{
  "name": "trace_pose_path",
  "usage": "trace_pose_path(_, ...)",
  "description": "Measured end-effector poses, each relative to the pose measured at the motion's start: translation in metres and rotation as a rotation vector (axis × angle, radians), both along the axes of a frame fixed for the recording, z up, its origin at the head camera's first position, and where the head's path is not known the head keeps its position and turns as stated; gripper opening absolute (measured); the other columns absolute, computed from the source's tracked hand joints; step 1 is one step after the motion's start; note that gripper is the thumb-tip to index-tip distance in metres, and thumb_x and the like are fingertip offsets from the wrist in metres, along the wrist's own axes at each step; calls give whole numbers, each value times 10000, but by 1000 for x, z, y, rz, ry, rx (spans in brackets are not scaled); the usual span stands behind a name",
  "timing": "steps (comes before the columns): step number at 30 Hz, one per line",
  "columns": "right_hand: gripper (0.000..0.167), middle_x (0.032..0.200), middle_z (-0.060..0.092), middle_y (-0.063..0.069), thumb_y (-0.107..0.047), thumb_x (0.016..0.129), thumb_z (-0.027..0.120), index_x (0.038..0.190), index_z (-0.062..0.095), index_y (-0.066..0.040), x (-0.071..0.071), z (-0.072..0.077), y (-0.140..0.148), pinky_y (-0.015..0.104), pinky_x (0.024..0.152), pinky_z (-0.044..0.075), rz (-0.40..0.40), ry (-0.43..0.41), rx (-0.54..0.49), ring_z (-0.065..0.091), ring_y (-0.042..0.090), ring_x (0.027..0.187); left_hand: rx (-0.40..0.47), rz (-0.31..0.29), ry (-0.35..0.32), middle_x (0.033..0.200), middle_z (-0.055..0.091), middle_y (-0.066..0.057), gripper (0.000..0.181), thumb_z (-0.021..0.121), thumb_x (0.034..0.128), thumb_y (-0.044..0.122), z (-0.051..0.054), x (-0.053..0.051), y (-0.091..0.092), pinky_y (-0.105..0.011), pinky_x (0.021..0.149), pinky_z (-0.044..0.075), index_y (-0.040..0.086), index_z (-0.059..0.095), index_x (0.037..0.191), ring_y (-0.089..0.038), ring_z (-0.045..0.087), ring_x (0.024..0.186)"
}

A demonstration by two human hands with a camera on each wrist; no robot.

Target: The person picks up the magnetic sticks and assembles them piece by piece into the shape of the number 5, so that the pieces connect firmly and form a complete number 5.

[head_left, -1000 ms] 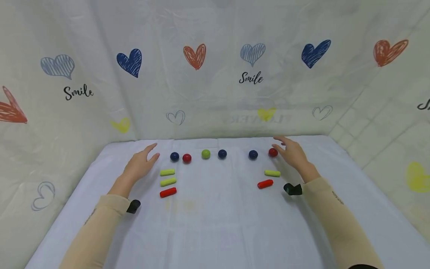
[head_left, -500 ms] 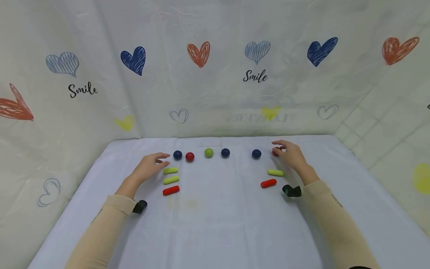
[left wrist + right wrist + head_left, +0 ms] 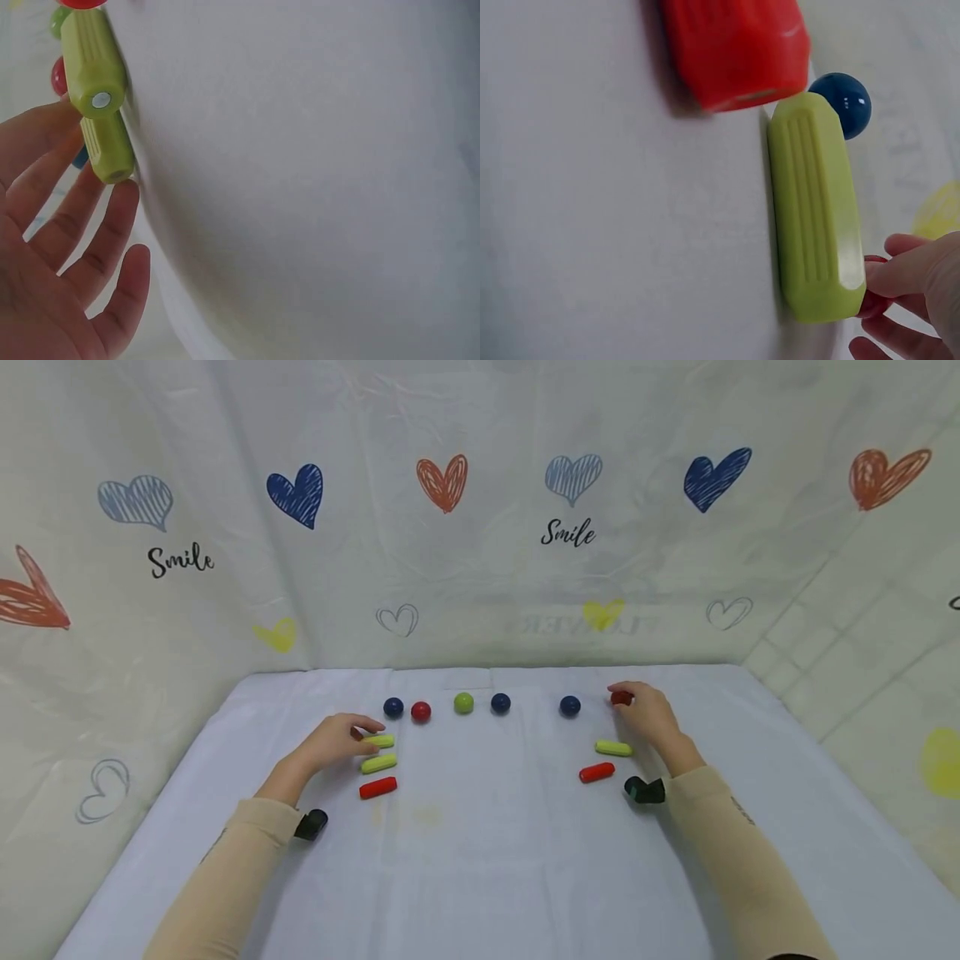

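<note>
My left hand [image 3: 333, 743] is around the left end of the farthest lime-green toy rod [image 3: 385, 741], thumb on the near side and fingers over the far side. In the left wrist view its fingers are spread loosely about that rod [image 3: 109, 146], not closed on it. A second lime rod [image 3: 378, 764] and a red rod [image 3: 378, 787] lie nearer. At the right, my right hand [image 3: 651, 714] pinches a red ball [image 3: 621, 697] between thumb and fingers; the ball is partly hidden. Beside this hand lie a lime rod [image 3: 613, 748] and a red rod [image 3: 597, 772].
Along the back of the white-covered table [image 3: 480, 860] stand a dark blue ball [image 3: 393, 708], a red ball [image 3: 421, 712], a green ball [image 3: 463, 702] and two more blue balls [image 3: 500, 703]. A heart-printed curtain [image 3: 480, 568] hangs behind the table.
My left hand has moved right and toward me, down to the farthest lime rod. My right hand's fingers have closed on the red ball. The other pieces stay put.
</note>
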State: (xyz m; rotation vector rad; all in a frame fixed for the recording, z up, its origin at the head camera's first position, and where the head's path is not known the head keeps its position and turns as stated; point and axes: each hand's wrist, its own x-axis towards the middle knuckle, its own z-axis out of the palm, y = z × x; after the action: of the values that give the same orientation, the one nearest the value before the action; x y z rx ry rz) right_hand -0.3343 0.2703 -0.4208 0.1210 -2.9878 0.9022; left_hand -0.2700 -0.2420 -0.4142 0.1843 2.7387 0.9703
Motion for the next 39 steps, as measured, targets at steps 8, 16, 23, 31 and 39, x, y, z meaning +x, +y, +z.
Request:
trace_pose_path(8, 397, 1379, 506, 309, -32, 1023, 562, 1415, 539, 28, -2, -4, 3, 613, 1064, 401, -45, -21, -24, 464, 478, 1245, -55, -28, 0, 1174, 655, -108, 333, 739, 941, 117, -5, -4, 1, -378, 816, 514, 82, 728, 1272, -286, 555, 993)
trace_pose_path(16, 397, 1371, 522, 304, -42, 1022, 584, 1411, 546, 31, 2, -4, 7, 601, 1068, 402, -48, -13, -36, 478, 472, 1233, -83, -59, 23, 1162, 675, -112, 273, 698, 951, 53, -2, -7, 5, -427, 879, 518, 45, 739, 1221, -297, 575, 1012)
trace_pose_path(23, 394, 1359, 531, 294, -21, 1021, 561, 1413, 547, 21, 8, 3, 10, 600, 1035, 435, -28, 17, -55, 487, 479, 1239, -107, -57, 47, 1161, 670, -103, 290, 692, 956, 58, -2, -8, 6, -431, 882, 523, 72, 735, 1242, -291, 576, 1013)
trace_pose_path(31, 404, 1346, 550, 288, -14, 1005, 607, 1403, 555, 27, 15, 13, 9, 578, 981, 484, 34, 74, -53, 515, 483, 1236, -110, -60, 99, 1140, 672, -107, 302, 689, 951, 44, 6, -8, 11, -451, 890, 522, 78, 735, 1248, -298, 576, 1010)
trace_pose_path(39, 396, 1304, 588, 276, -2, 989, 642, 1379, 582, 29, 24, 25, 1, 567, 951, 511, 100, 137, -45, 568, 467, 1179, -94, -70, 116, 1118, 670, -95, 281, 704, 947, 40, 11, -3, 20, -425, 861, 526, 76, 745, 1223, -287, 571, 990)
